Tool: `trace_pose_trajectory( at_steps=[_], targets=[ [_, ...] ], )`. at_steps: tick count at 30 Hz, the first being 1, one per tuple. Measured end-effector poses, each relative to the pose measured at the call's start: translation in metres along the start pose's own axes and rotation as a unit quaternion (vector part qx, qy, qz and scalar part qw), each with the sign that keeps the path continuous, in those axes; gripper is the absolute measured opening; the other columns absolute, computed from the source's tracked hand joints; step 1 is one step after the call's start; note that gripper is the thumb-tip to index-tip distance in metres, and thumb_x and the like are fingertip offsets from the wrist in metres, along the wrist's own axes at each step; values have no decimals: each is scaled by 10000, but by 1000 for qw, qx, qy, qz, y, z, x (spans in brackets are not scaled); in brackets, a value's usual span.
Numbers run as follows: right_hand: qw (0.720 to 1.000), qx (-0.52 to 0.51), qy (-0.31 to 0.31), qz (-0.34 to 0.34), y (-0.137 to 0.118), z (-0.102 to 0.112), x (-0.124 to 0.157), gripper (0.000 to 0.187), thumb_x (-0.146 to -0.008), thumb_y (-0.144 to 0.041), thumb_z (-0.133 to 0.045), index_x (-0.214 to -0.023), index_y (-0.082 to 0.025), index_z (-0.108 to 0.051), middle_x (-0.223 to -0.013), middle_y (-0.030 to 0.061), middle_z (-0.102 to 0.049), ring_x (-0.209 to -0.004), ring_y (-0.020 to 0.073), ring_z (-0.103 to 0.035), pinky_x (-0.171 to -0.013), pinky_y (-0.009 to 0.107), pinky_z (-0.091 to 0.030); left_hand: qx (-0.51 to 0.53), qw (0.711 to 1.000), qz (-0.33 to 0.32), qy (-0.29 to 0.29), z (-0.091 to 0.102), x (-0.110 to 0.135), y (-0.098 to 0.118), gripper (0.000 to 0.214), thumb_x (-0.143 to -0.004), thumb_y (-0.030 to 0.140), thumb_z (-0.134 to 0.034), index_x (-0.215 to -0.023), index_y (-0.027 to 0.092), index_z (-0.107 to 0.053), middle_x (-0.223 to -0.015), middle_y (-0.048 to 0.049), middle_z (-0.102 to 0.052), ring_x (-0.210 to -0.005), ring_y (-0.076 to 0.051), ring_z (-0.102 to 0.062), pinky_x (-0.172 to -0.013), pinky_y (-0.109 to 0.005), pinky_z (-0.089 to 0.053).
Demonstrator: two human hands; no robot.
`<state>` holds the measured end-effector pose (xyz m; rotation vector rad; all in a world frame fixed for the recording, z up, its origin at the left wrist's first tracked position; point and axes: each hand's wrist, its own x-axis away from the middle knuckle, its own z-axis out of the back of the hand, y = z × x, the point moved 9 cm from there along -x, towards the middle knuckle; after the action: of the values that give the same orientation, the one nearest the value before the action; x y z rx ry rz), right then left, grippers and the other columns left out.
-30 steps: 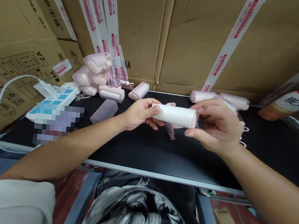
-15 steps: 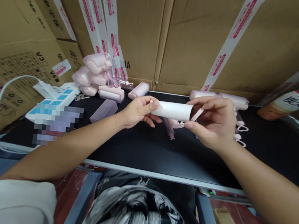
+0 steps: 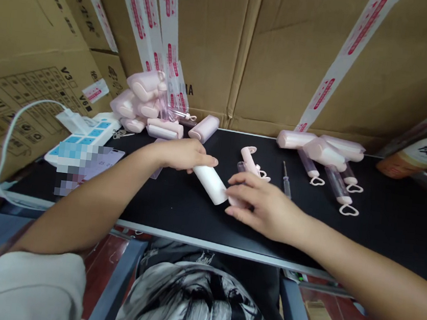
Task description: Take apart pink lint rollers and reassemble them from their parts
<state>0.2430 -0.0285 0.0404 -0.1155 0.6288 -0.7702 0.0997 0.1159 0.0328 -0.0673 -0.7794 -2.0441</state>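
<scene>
My left hand [image 3: 183,154] is closed on the upper end of a white lint roller refill [image 3: 210,184], which tilts down to the right above the black table. At the roll's lower end, my right hand [image 3: 257,201] pinches a small pale pink end piece [image 3: 235,201], mostly hidden by the fingers. Whether that piece touches the roll I cannot tell. Just behind the right hand lie a pale pink roller frame [image 3: 250,159] and a clear purple handle [image 3: 241,167], partly covered. A small screwdriver [image 3: 287,181] lies to their right.
Several pink lint rollers [image 3: 142,87] are piled at the back left; more lint rollers [image 3: 326,153] with heart-shaped loops lie at the right. Cardboard boxes [image 3: 211,41] wall the back. A power strip [image 3: 84,140], phone [image 3: 111,161] and drink bottle [image 3: 422,153] stand around.
Both hands have come down and nearer with the white roll, which has gone from level to tilted. The pink piece in my right hand has turned and stays near the roll's right end.
</scene>
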Motion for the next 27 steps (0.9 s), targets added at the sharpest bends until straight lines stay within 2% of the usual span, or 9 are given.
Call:
trace_pose_trajectory(
  at_steps=[3, 7, 12, 16, 18, 20, 22, 24, 27],
  targets=[
    [998, 47, -48, 1, -7, -23, -1, 235, -998, -251, -724, -1219, -173, -700, -1106, 111, -726, -770, 198, -724, -664, 330, -605, -37, 999, 4, -12, -6, -6, 2, 486, -954, 619, -548, -686, 218, -615, -586, -27, -608, -560, -180, -544, -552, -311, -367],
    [998, 45, -54, 0, -6, -30, -1, 228, -994, -276, -743, -1177, -162, -668, -1019, 85, -721, -775, 218, -708, -673, 342, -575, -64, 998, 16, -9, -8, -14, -2, 511, -943, 650, -545, -674, 218, -586, -631, -39, -632, -583, -190, -549, -589, -324, -368],
    [996, -26, -81, 17, -7, -36, -2, 227, -1023, -260, -711, -1218, -170, -637, -983, 59, -713, -815, 199, -681, -748, 315, -556, -120, 991, 26, 60, -15, -30, -3, 533, -1000, 650, -493, -956, 166, -711, -1025, -132, -791, -856, -251, -713, -715, -308, -446],
    [995, 67, -72, -15, 2, -33, -4, 181, -999, -281, -753, -1109, -184, -648, -909, 55, -723, -776, 223, -635, -717, 339, -486, -151, 977, 16, 150, -1, -25, 5, 578, -1083, 595, -357, -1171, 139, -701, -1165, -189, -789, -1029, -309, -746, -792, -340, -488],
    [988, 131, -72, -22, 5, -31, -5, 179, -975, -302, -793, -1005, -192, -655, -860, 61, -723, -796, 250, -621, -743, 364, -456, -178, 970, 13, 167, 12, -12, 7, 543, -1079, 575, -398, -1229, 141, -688, -1196, -189, -785, -1046, -311, -744, -806, -344, -490],
    [980, 176, -86, -22, 7, -30, -7, 209, -964, -321, -813, -919, -197, -652, -850, 68, -734, -837, 272, -615, -778, 386, -423, -210, 969, 4, 129, 17, 0, 5, 466, -1036, 543, -523, -1238, 162, -699, -1172, -155, -795, -1002, -294, -744, -787, -334, -479],
    [974, 196, -108, -26, 11, -31, -10, 241, -964, -350, -818, -879, -198, -652, -861, 66, -751, -865, 283, -612, -793, 398, -389, -252, 967, -14, 44, 9, 11, 0, 364, -983, 466, -631, -1205, 196, -732, -1165, -117, -802, -985, -284, -746, -774, -328, -473],
    [970, 199, -133, -42, 18, -33, -13, 266, -965, -383, -819, -859, -196, -660, -875, 63, -770, -889, 290, -614, -803, 400, -369, -288, 957, -30, -15, -3, 22, -4, 341, -948, 373, -691, -1245, 210, -733, -1240, -113, -792, -1057, -291, -748, -813, -328, -486],
    [964, 198, -166, -69, 31, -38, -20, 284, -968, -400, -816, -832, -194, -676, -892, 71, -793, -913, 294, -626, -803, 391, -353, -295, 954, -43, -27, -17, 30, -5, 444, -958, 304, -695, -1384, 188, -655, -1343, -138, -754, -1167, -294, -738, -906, -334, -506]
  ],
)
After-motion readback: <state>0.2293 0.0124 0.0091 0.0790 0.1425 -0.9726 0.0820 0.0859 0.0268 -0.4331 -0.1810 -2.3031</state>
